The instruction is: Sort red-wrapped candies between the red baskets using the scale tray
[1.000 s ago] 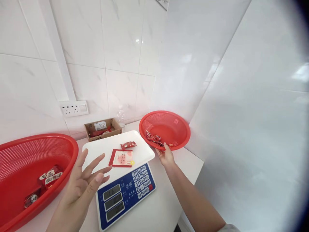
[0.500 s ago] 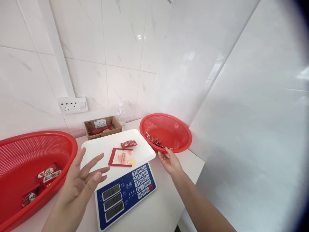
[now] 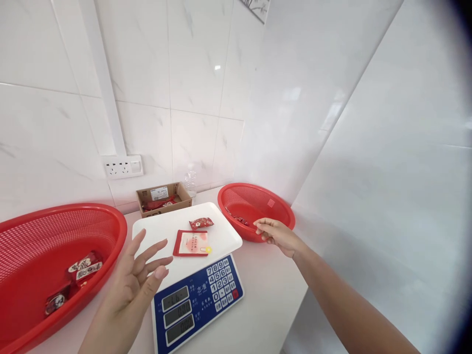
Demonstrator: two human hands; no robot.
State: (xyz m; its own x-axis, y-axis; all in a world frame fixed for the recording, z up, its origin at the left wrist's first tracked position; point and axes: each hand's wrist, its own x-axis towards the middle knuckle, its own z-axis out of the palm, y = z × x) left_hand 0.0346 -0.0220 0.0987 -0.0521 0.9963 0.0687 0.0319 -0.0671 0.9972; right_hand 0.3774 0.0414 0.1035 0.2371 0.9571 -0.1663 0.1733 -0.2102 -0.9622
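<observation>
My left hand (image 3: 134, 282) hovers over the front left of the white scale pan (image 3: 158, 226), fingers spread and holding nothing. My right hand (image 3: 278, 235) is at the front rim of the right red basket (image 3: 258, 191), its fingers curled together; whatever they may hold is hidden. Red wrapped snack packets (image 3: 239, 220) lie inside that basket. On the pan rest a small red snack packet (image 3: 201, 223) and a flat red-and-white pouch (image 3: 191, 243) with a yellow dot at its corner. Below the pan is the scale's blue keypad panel (image 3: 201, 295) with its displays.
A large red basket (image 3: 118, 221) with several red packets (image 3: 84, 268) stands at left. Behind the scale are a cardboard box (image 3: 177, 204) holding red packets and a clear plastic bottle (image 3: 191, 179). A tiled wall rises behind, with a power socket (image 3: 121, 167).
My right hand has shifted right and up along the basket's rim, its fingers curling closed. My left hand stays spread. The view has shifted slightly, moving everything a little right and down.
</observation>
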